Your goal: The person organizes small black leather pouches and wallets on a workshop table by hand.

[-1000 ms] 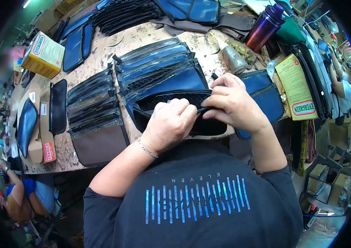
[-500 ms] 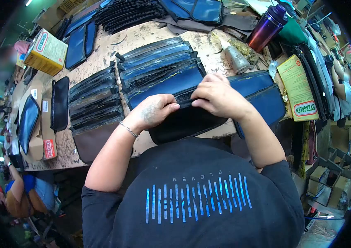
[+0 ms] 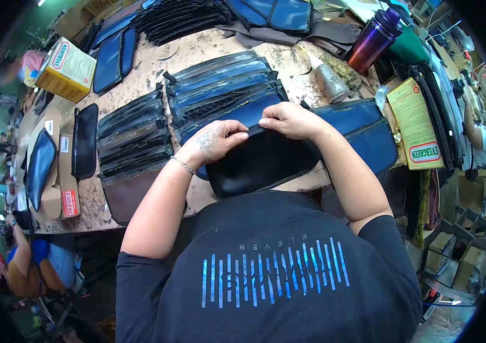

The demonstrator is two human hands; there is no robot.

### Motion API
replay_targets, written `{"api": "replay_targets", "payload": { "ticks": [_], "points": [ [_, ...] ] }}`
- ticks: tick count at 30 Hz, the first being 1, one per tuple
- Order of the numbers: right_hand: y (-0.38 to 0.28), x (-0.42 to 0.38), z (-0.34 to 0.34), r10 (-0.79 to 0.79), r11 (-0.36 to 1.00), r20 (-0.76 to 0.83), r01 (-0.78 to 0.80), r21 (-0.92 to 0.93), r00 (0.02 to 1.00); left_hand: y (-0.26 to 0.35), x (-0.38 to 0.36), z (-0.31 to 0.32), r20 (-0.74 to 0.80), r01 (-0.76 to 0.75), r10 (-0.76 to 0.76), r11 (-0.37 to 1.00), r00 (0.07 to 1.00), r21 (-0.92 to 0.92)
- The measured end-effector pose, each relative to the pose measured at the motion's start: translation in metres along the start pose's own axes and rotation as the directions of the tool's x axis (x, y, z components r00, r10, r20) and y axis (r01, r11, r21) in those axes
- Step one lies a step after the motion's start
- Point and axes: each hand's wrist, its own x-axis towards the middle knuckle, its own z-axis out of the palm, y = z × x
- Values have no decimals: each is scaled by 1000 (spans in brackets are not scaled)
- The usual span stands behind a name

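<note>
A black panel (image 3: 266,163) lies at the table's near edge, its upper edge pinched between my two hands. My left hand (image 3: 214,143) grips that edge at the left with thumb and finger together. My right hand (image 3: 289,121) pinches the same edge just to the right, a short gap away. Beyond them lie blue panels with black strips (image 3: 220,86), partly hidden by my hands. A blue panel with black edging (image 3: 363,134) sits beside my right forearm.
Black strip-lined panels (image 3: 131,134) lie left. A purple bottle (image 3: 373,40), a grey cone-tipped container (image 3: 331,83) and a green-yellow box (image 3: 415,126) stand right. A yellow-white tin (image 3: 67,70) is back left. Other people (image 3: 31,263) are at the sides.
My right hand has moved slightly left and its fingers have come down to the edge. The black panel now shows flatter, with its mesh strip no longer visible between my hands.
</note>
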Motion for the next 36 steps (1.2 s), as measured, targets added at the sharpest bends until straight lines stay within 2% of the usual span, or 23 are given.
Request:
{"api": "replay_targets", "payload": {
  "ticks": [2, 5, 7, 9, 12, 16, 20, 22, 24, 25, 28, 30, 32, 34, 36],
  "points": [
    [1, 2, -1, 25, 1000, 13, -25, 3, 1000, 0, 4, -3, 36, 36, -37, 999, 999, 13],
    [5, 6, -1, -31, 999, 34, 30, 25, 999, 3, 9, -6, 99, 109, -112, 993, 989, 35],
    [8, 7, 3, -179, 984, 10, 178, 21, 984, 7, 10, -8, 127, 146, -151, 988, 980, 45],
    [3, 8, 1, -150, 989, 47, 151, -8, 987, 13, 12, -10, 142, 128, -150, 980, 978, 154],
    [1, 8, 1, -125, 990, 77, 129, -56, 989, 10, 13, -8, 138, 102, -125, 982, 983, 161],
    [3, 9, 6, -146, 983, 40, 150, -105, 988, 10, 12, -7, 165, 107, -129, 985, 978, 135],
    [2, 10, 5, -162, 980, 42, 166, -108, 986, 5, 12, -1, 87, 84, -85, 996, 993, 11],
    [-1, 7, 2, -137, 991, 58, 137, 6, 989, 5, 12, 1, 62, 58, -57, 998, 996, -22],
    [1, 5, 1, -173, 983, 46, 170, 66, 984, 8, 11, 1, 27, 118, -115, 984, 993, -134],
    [2, 5, 1, -210, 971, 34, 205, 125, 977, 10, 10, 0, 28, 118, -116, 984, 993, -133],
    [7, 9, 4, -253, 962, -14, 253, 101, 967, 16, 11, 0, 42, 171, -169, 985, 985, -38],
    [9, 9, 7, -266, 960, -39, 268, 84, 963, 12, 11, 6, -31, -6, 8, 997, 1000, 77],
    [8, 8, 7, -279, 957, -60, 283, 68, 958, 12, 8, 11, -60, -6, 11, 998, 998, 70],
    [3, 5, 5, -184, 974, -36, 187, 126, 982, 14, 6, 13, -146, -102, 125, 982, 981, 156],
    [6, 6, 7, -204, 968, -61, 210, 134, 977, 16, 5, 12, -136, -79, 99, 987, 986, 141]
  ]
}}
